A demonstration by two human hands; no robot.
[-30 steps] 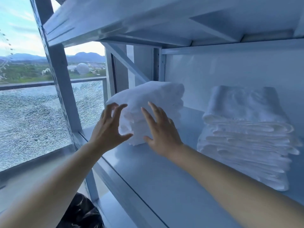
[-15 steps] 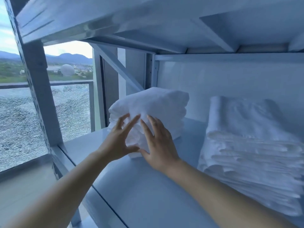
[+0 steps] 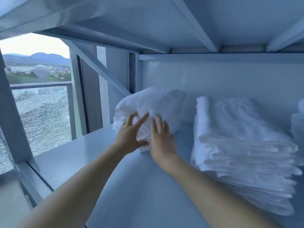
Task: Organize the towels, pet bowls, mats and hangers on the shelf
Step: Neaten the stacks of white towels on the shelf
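A folded stack of white towels [image 3: 158, 104] sits at the back left of the grey metal shelf [image 3: 79, 155]. My left hand [image 3: 130, 134] presses its spread, straight fingers against the front left of that stack. My right hand [image 3: 162, 140] lies flat against the front of the same stack, fingers straight and together. A second, wider stack of folded white towels [image 3: 243, 145] lies to the right, apart from both hands.
A shelf board [image 3: 164, 22] with ribs hangs close overhead. A diagonal brace [image 3: 102, 71] and upright post [image 3: 11, 112] frame the left side. Another white item [image 3: 298, 122] shows at the far right edge. Behind the shelf is a window with cracked glass [image 3: 42, 112].
Both hands have moved forward from in front of the left towel stack to touch it, and the stack sits a little deeper on the shelf. The camera has moved closer.
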